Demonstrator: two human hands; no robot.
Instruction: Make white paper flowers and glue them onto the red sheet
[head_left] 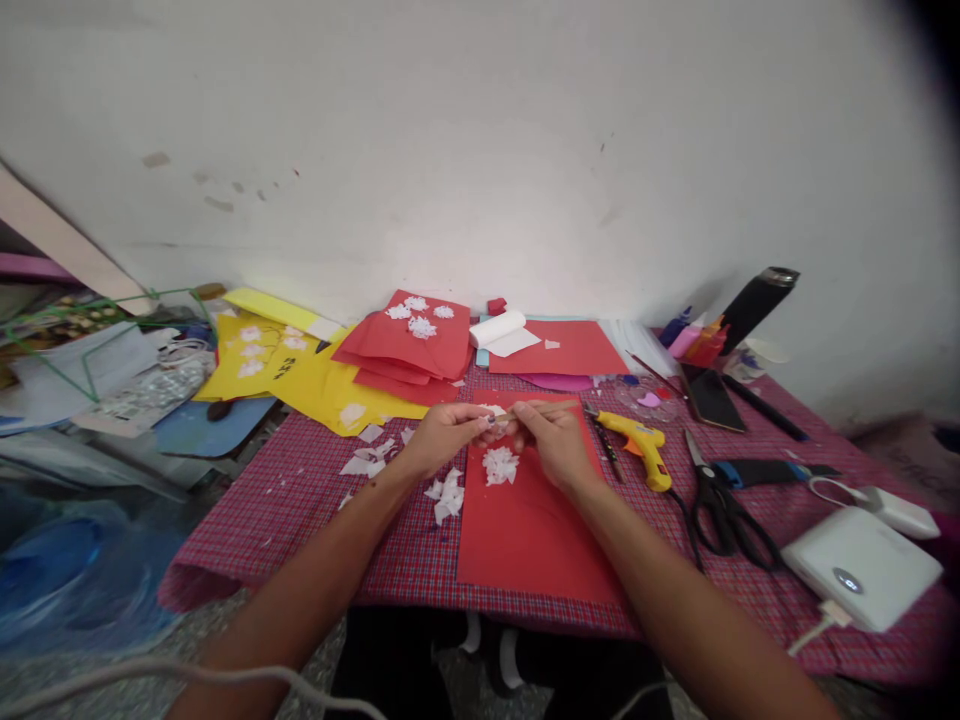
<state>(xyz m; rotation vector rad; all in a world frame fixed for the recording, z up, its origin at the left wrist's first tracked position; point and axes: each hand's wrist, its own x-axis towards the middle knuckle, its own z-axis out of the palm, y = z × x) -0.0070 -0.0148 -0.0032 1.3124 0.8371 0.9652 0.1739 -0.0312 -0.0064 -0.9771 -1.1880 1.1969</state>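
Observation:
Both hands meet over the upper part of a red paper sheet [536, 540]. My left hand [442, 438] is closed in a pinch, its fingertips at the tip of a thin tan stick [559, 405]; a small bit of white paper seems to be there, too small to be sure. My right hand [559, 445] grips the stick between thumb and fingers. Just below the fingertips, a white paper flower cluster [500, 466] sits on the red sheet. Another white cluster [491, 411] is partly hidden behind the hands. Loose white paper scraps [448, 497] lie left of the sheet.
On the right are a yellow glue gun [641, 445], black scissors [724, 510], a utility knife [765, 472] and a white power bank [862, 568]. Behind lie red cards with white flowers [427, 345] and a white paper roll [499, 328]. Yellow sheets [322, 390] are at left.

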